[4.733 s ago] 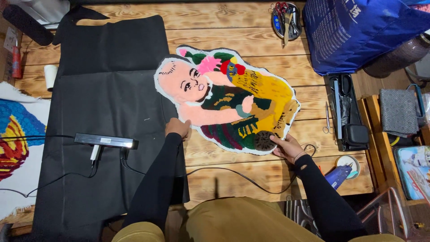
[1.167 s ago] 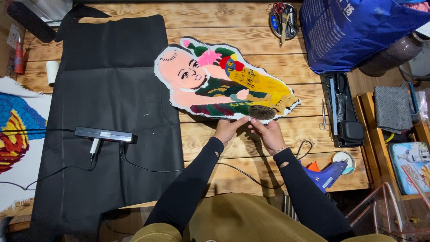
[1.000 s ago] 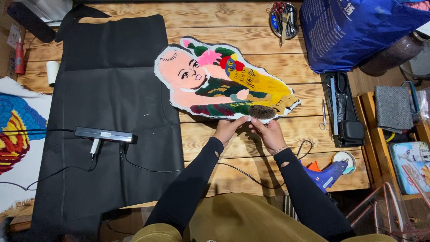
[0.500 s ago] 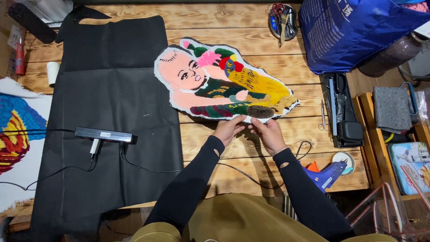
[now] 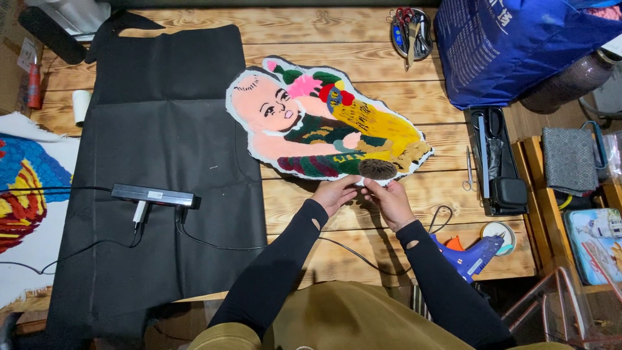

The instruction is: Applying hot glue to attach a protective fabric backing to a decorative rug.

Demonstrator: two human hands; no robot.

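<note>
tufted rug [image 5: 324, 123] near edge pinched by left hand [image 5: 335, 193], right hand [image 5: 389, 198].

Premises: a craft workshop for textile work. Evidence: a plank desk [image 5: 324, 214] with a sheet of black backing fabric [image 5: 162, 162] spread left of centre; a tufted figure rug [image 5: 324, 123] at centre; a tin of scissors [image 5: 409, 29] at upper centre; a blue glue gun [image 5: 470, 254] at lower right; another coloured tufted piece [image 5: 26, 194] at the left edge.

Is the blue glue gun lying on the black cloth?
No, the glue gun sits on the bare wooden table, far right of the black cloth.
</note>
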